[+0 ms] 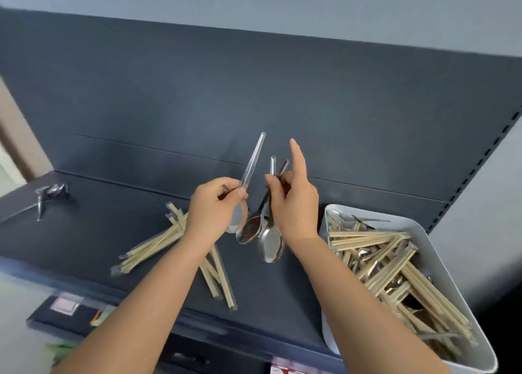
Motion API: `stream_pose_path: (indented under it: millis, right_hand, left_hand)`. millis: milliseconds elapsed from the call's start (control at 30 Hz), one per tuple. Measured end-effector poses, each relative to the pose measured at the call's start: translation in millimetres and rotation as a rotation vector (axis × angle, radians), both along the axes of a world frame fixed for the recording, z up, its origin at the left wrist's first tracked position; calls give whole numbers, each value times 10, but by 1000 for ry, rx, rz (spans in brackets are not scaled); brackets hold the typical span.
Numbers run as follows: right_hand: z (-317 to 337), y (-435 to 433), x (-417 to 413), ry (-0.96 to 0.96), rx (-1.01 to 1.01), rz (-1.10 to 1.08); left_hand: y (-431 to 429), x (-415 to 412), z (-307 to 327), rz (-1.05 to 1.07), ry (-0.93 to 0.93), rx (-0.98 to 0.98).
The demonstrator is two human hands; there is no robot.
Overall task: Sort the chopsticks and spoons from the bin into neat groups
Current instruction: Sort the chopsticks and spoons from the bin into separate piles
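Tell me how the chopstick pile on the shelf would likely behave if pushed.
The chopstick pile looks like thin, straight sticks, so probably stiff and light. They seem to sit in clear sleeves, so likely slippery on the smooth shelf. Lying crossed, they would probably fan out rather than move together.

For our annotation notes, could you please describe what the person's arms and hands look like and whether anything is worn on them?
Both arms are bare: no sleeve shows on the left forearm or the right forearm down to the frame's bottom edge. The left hand and the right hand wear no gloves, and no ring, watch or bracelet is visible.
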State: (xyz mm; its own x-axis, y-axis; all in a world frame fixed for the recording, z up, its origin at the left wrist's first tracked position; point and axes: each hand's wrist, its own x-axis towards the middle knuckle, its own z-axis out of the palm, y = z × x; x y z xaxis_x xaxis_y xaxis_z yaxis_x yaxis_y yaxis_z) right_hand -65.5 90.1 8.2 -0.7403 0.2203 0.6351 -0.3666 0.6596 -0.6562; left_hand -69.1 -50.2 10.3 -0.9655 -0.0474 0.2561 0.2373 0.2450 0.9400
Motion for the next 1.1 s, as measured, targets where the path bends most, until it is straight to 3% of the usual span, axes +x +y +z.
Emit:
stream_pose_path:
  millis: [533,933,1100]
  right_hand:
    - [-387,-3212,-439,-232,-109,208]
    - [-743,-4361,-1388,-456,-294,217]
    - [-971,-4628,-1991,-585,-360,189]
  left_hand:
    - [-3164,-92,-424,269,-74,-51]
    - [-4373,-963,-732,353,-159,-87]
    - [-4741,-1536,-928,349,-246,-213]
